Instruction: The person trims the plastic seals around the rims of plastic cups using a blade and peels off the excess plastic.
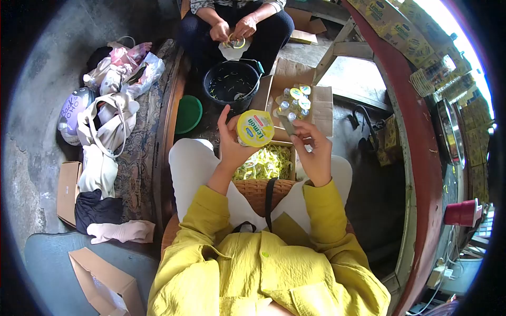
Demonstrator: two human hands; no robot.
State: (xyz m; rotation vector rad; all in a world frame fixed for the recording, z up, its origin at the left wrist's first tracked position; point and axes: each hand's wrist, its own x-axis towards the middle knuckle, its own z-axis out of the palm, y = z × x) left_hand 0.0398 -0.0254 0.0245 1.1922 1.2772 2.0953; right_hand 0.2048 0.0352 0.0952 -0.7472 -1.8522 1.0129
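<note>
My left hand point(232, 142) is closed around a plastic cup with a yellow lid point(255, 128) marked "Lemon", its top turned towards me. Between the thumb and fingers of my right hand point(313, 150) is a short flat grey blade-like piece point(287, 125), close to the lid's right edge. I cannot tell whether the piece touches the lid. Below both hands, a wicker basket point(253, 190) on my lap holds yellow-green strips point(274, 162). Just beyond my right hand, an open cardboard box point(322, 108) contains several small lidded cups point(297, 94).
Opposite me sits a person whose hands point(232, 30) work on a ring-shaped yellow item. Between us stand a black bucket point(213, 100) with scraps inside and a green round lid point(188, 115). Bags point(113, 124) lie left; a red wooden edge point(419, 158) runs along the right.
</note>
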